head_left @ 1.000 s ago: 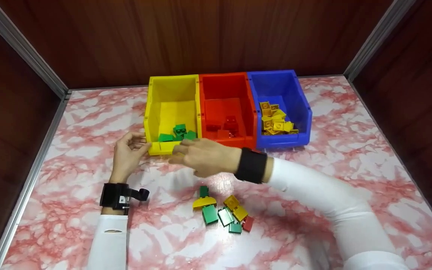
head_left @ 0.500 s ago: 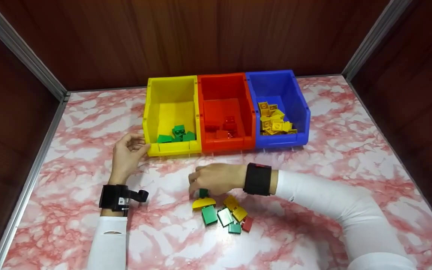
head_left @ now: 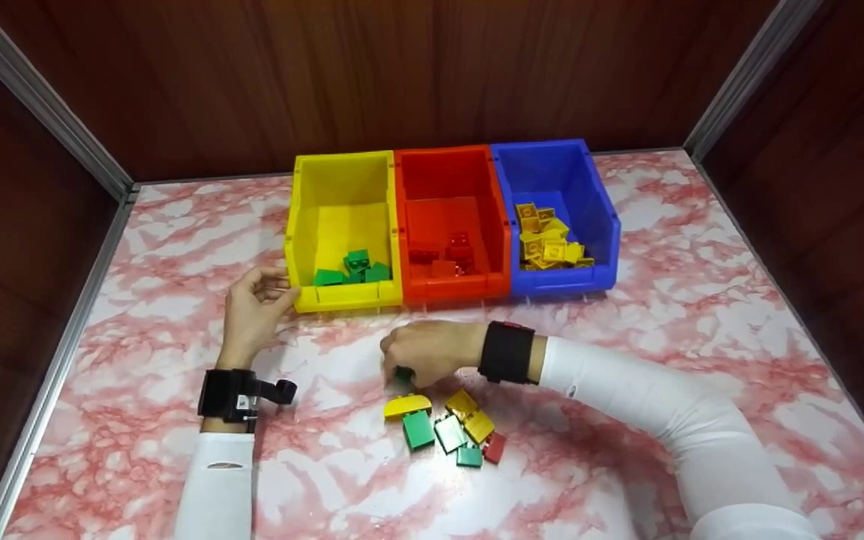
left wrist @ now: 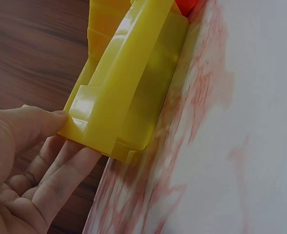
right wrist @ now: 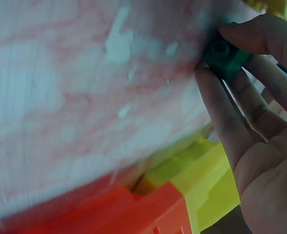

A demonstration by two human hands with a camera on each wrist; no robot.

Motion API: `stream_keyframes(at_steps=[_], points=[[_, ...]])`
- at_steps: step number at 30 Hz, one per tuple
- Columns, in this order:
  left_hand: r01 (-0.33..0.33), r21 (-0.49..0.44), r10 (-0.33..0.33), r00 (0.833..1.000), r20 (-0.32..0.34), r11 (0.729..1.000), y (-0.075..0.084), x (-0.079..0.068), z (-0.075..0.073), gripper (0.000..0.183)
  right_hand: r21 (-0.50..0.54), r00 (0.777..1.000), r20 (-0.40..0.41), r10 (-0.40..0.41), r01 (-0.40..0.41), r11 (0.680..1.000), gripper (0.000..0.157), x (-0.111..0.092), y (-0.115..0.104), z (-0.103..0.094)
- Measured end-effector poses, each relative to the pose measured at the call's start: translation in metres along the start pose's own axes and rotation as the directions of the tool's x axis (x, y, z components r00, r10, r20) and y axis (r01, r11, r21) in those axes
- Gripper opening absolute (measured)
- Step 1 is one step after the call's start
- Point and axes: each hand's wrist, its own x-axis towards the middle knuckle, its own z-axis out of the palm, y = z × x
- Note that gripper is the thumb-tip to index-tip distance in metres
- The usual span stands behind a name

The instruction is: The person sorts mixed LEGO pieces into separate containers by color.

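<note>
My left hand [head_left: 256, 311] holds the front left corner of the yellow bin [head_left: 349, 297]. In the left wrist view, the thumb [left wrist: 46, 122] lies on the bin's front lip and the fingers reach under the corner. My right hand [head_left: 432, 349] pinches a small green brick [right wrist: 226, 58] between thumb and fingers, in front of the bins. Just nearer than that hand lie a rounded yellow brick [head_left: 406, 406] and a larger green brick [head_left: 418, 430]. Green bricks [head_left: 358, 261] lie at the front of the yellow bin.
The red bin [head_left: 454, 288] holds several red bricks; the blue bin [head_left: 565, 279] at right holds several yellow ones. A loose group with yellow bricks [head_left: 479, 425], green bricks [head_left: 469, 457] and a red brick [head_left: 494, 448] lies on the marbled table. Wooden panels [head_left: 432, 75] enclose it.
My right hand has moved from the yellow bin's front back toward the loose bricks, and lifted the small green brick from beside the rounded yellow one. My left hand stays at the bin corner.
</note>
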Motion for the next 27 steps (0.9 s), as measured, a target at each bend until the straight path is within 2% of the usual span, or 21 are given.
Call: stream_keyframes(at_steps=[4,8,12,16,21,27], points=[[-0.004,0.005,0.004,1.0,0.002,1.0,0.001,0.0,0.0,0.03,0.012,0.999,-0.03,0.039,-0.039,0.999,0.03,0.001,0.003,-0.013],[-0.008,0.016,0.008,1.0,0.004,1.0,0.001,0.001,-0.001,0.03,0.005,0.995,-0.084,0.058,-0.058,0.998,0.018,0.005,0.004,-0.03],[0.0,0.02,0.0,1.0,0.004,1.0,0.001,0.001,-0.001,0.03,-0.035,0.988,-0.142,0.066,-0.072,0.997,0.015,0.012,0.006,-0.048],[0.01,0.016,-0.009,1.0,-0.004,1.0,0.0,0.002,-0.001,0.031,-0.093,0.975,-0.2,0.099,-0.12,0.988,0.015,0.022,0.009,-0.065],[0.01,0.011,-0.01,1.0,-0.014,1.0,-0.001,0.002,0.0,0.031,-0.237,0.952,-0.282,0.121,-0.191,0.953,0.015,0.035,0.017,-0.08],[0.009,0.004,-0.009,1.0,-0.011,1.0,-0.001,0.003,0.001,0.031,-0.391,0.946,-0.297,0.132,-0.247,0.887,0.023,0.049,0.032,-0.083]])
